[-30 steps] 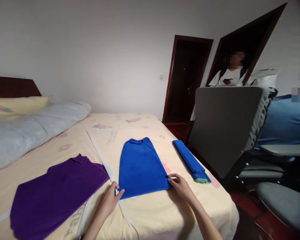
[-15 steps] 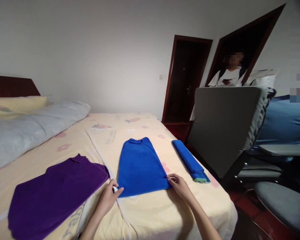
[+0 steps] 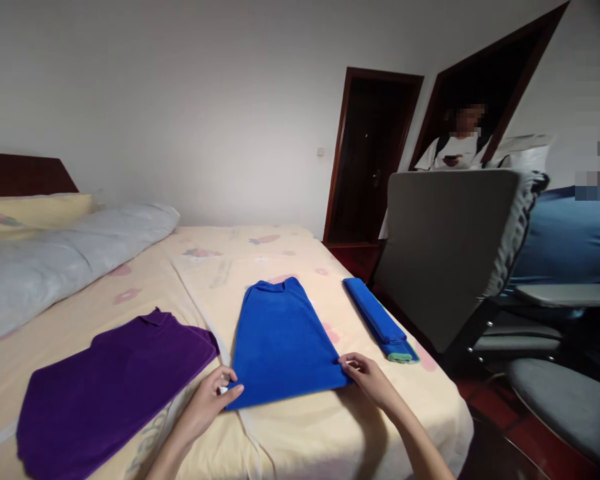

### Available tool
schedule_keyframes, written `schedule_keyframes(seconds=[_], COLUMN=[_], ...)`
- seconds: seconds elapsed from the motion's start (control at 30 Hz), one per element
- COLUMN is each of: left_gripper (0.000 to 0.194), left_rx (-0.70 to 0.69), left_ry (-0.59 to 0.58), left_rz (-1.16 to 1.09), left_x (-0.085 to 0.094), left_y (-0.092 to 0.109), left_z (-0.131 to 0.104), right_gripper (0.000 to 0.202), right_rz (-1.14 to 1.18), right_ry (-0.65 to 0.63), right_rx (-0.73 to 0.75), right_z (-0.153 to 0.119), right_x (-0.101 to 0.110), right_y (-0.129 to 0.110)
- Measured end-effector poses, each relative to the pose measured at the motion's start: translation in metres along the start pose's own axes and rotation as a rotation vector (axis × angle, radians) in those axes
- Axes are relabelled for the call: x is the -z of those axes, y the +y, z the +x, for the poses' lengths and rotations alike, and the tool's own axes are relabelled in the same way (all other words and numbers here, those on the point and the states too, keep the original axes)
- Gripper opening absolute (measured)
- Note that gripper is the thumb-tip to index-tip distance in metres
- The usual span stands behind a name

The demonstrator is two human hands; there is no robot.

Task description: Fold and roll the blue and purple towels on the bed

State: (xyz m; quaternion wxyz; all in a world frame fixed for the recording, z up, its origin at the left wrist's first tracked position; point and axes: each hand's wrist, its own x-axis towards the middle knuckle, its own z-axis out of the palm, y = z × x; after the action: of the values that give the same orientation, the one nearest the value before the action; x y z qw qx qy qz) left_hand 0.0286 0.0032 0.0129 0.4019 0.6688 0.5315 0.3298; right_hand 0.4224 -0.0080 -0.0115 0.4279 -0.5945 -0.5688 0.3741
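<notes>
A blue garment (image 3: pixel 285 340) lies folded flat on the bed, its collar toward the far side. My left hand (image 3: pixel 215 393) is at its near left corner, thumb and fingers gripping the edge. At the near right corner my right hand (image 3: pixel 367 375) pinches the cloth. A purple garment (image 3: pixel 113 387) is spread to the left of my left hand. To the right of the blue garment rests a narrow folded blue bundle (image 3: pixel 375 317) with a green edge.
The bed (image 3: pixel 260 257) has a patterned sheet and a grey quilt (image 3: pixel 80 247) at the left. Beyond its right edge stand a grey chair back (image 3: pixel 445 247) and a round stool seat (image 3: pixel 570 407). A person (image 3: pixel 455 150) stands behind, another sits far right.
Both hands have drawn the near edge of the blue garment slightly toward me, and it now looks wider and flatter. My hands are a little farther apart.
</notes>
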Motion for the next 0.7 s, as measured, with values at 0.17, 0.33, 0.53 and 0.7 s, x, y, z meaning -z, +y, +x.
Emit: schedule_keyframes(seconds=[0.17, 0.33, 0.53, 0.7], left_gripper=[0.028, 0.01, 0.015, 0.04], left_rx=[0.093, -0.035, -0.238, -0.228], left_ry=[-0.072, 0.074, -0.139, -0.178], left_rz=[0.218, 0.591, 0.519, 0.449], left_x=[-0.006, -0.006, 0.002, 0.004], left_y=[-0.005, 0.007, 0.024, 0.013], left_z=[-0.017, -0.024, -0.033, -0.03], right_gripper=[0.022, 0.021, 0.028, 0.047], right_rz=[-0.216, -0.495, -0.451, -0.465], right_ry=[-0.101, -0.025, -0.183, -0.239], right_rx=[-0.013, 0.095, 0.286, 0.252], right_z=[-0.019, -0.028, -0.039, -0.039], right_x=[0.001, -0.002, 0.006, 0.009], right_y=[-0.002, -0.015, -0.038, -0.033])
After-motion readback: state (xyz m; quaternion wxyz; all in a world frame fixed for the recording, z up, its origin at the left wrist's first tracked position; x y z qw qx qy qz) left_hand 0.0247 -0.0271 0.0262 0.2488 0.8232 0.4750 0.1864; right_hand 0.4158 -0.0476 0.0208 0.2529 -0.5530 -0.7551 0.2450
